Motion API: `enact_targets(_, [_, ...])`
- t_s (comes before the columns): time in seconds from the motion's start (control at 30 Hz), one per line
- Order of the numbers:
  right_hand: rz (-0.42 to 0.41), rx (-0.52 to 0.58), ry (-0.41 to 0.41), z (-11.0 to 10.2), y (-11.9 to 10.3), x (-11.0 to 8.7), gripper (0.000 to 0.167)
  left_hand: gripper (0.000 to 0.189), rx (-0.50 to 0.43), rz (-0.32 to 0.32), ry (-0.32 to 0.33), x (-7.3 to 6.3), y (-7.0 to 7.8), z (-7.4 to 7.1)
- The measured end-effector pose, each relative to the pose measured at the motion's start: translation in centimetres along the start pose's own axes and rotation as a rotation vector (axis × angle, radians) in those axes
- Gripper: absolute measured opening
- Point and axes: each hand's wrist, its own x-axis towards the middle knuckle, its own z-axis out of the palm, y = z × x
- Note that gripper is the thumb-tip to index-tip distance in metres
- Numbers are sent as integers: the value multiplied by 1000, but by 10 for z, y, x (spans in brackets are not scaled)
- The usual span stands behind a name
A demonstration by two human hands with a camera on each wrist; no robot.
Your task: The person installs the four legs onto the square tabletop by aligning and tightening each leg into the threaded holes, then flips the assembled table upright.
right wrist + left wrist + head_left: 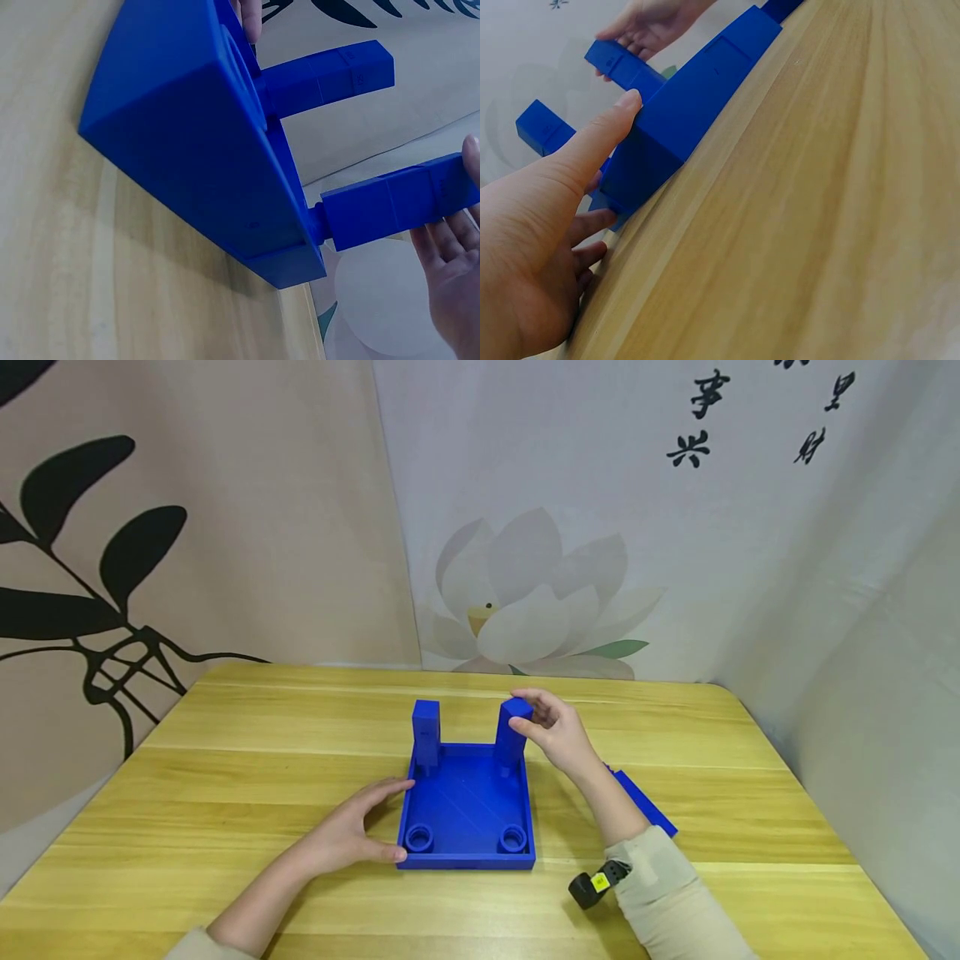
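A shallow blue tray (465, 861) lies on the table with its open side up. Two blue posts stand upright at its far corners, a left post (427, 727) and a right post (510, 745). Round sockets show at the near corners, a left socket (418, 837) and a right socket (513, 838). With thumb and fingertips, my right hand (558, 732) pinches the upper part of the right post. Spread along the tray's left side, my left hand (341, 831) touches the near left corner with the thumb and the left wall with the fingers.
Loose blue bar-like pieces (645, 802) lie right of the tray, partly hidden by the right forearm. A black device (596, 885) is strapped at the right wrist. Behind the wooden table (300, 727) hangs a printed cloth (300, 527) with leaves and a lotus.
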Motion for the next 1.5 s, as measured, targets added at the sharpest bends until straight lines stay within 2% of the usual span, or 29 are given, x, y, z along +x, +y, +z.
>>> enact_targets(0.27, [12,-9,80,5,-1,-1,34,91,-3,-3,-3,-1,-1,0])
enact_targets(0.77, [66,8,106,11,1,3,33,92,0,7,6,-1,0,0])
enact_targets(0.97, [51,-10,55,7,0,2,40,93,5,4,9,-1,1,0])
enact_targets(1.27, [-99,51,-112,-3,-1,-1,41,93,11,3,9,-1,1,0])
enact_targets(1.5, [-97,41,-106,-5,1,-2,37,91,6,-6,0,-1,0,0])
